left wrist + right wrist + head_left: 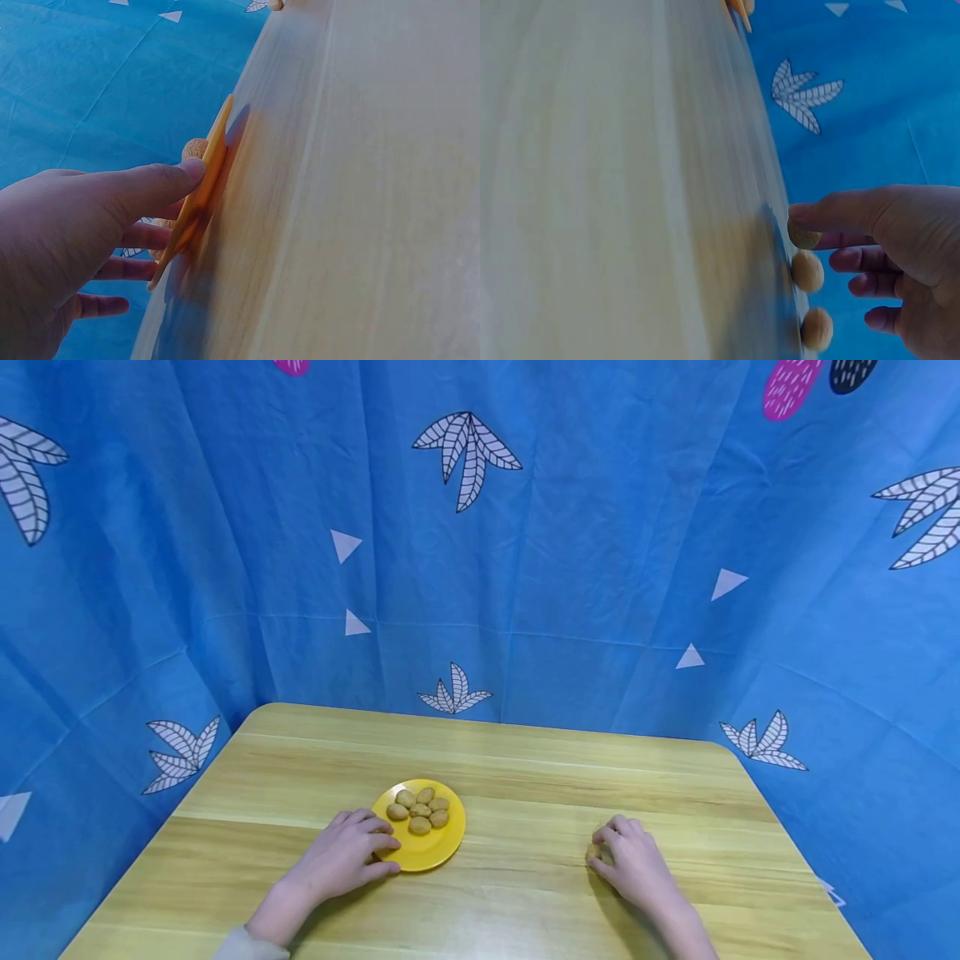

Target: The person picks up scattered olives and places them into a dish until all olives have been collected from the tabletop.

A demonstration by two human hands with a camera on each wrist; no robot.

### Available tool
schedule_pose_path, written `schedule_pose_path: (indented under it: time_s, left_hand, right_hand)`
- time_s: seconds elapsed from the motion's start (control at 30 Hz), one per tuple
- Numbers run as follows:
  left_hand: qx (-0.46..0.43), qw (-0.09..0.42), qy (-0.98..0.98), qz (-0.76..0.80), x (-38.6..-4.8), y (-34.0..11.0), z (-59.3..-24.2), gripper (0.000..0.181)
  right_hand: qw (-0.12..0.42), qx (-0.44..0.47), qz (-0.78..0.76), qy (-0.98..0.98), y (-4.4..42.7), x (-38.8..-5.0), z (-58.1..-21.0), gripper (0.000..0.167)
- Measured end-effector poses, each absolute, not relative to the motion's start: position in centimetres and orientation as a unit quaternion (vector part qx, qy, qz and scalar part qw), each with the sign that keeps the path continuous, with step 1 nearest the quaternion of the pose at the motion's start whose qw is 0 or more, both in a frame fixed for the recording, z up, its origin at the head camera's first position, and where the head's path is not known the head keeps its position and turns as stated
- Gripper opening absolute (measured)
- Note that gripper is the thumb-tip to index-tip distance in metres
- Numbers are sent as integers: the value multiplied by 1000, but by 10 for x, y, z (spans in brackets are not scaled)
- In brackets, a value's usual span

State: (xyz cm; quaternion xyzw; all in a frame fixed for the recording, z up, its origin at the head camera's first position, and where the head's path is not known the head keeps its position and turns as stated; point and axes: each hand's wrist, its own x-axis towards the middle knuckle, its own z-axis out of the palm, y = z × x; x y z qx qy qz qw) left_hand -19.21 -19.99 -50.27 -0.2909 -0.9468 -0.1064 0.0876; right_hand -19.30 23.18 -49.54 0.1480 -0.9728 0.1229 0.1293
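Several walnuts [420, 810] lie together on a round yellow plate [427, 858], left of the table's middle. Loosely spread, the fingers of my left hand [348, 852] rest at the plate's left rim. In the left wrist view the left thumb lies along the edge of the tilted-looking plate [217, 154], and one walnut [195, 148] shows behind it. On the right, my right hand [633, 864] pinches a walnut [804, 235] between thumb and forefinger, at the tabletop. Two more walnuts [808, 271] sit beside that hand in the right wrist view; the head view mostly hides them.
Both hands work over a light wooden table [517, 910] with rounded far corners. Blue patterned cloth [577, 568] hangs behind it and along both sides. A stretch of tabletop separates the plate from the right hand.
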Motion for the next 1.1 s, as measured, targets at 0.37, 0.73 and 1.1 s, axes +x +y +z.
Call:
schedule_pose_path:
  time_s: [0.37, 0.73, 1.1]
  left_hand:
    - [-290, 90, -946, -113, -191, -199, -503, 32]
    - [-292, 93, -946, -109, -192, -201, -504, 32]
    - [-296, 94, -945, -104, -192, -202, -505, 32]
  right_hand:
    - [141, 189, 126, -964, 206, -199, -492, 26]
    - [160, 216, 114, -956, 180, -205, -486, 26]
    - [169, 242, 125, -947, 156, -209, -479, 26]
